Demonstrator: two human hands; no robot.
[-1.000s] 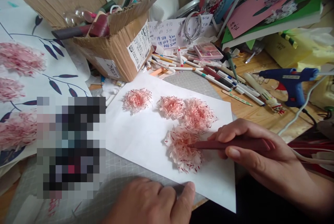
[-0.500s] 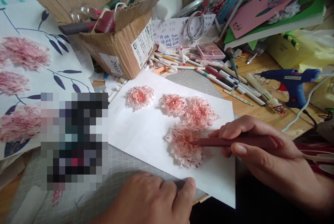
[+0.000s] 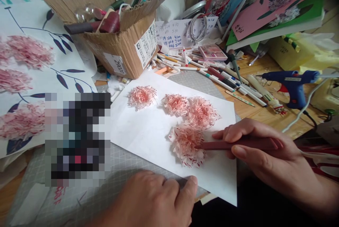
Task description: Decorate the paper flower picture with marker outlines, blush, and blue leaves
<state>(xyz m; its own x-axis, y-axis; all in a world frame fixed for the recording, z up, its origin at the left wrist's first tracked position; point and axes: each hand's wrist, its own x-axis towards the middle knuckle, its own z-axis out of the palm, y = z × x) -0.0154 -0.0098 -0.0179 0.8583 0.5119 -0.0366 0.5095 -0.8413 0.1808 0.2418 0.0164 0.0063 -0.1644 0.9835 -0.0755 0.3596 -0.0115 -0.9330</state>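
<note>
A white paper sheet (image 3: 137, 128) carries several fluffy pink paper flowers, with dark red marks on their petal tips. My right hand (image 3: 265, 153) is closed around a dark red pen-like tool (image 3: 225, 145). The tool's thin point touches the centre of the nearest flower (image 3: 185, 145). At the sheet's near edge, my left hand (image 3: 156, 198) lies palm down with its fingers curled. Its thumb presses on the paper margin, and the undersides of the fingers are hidden.
A cardboard box (image 3: 106, 50) full of tools stands behind the sheet. Pens and markers (image 3: 225, 78) are heaped at the back, near a blue glue gun (image 3: 293, 82). Flower artwork (image 3: 63, 68) stands at the left, partly behind a pixelated patch. A grey cutting mat (image 3: 116, 163) lies underneath.
The view has shifted slightly. My right hand keeps its hold on the tool, whose tip stays at the nearest flower's centre. The left hand stays at the paper's edge.
</note>
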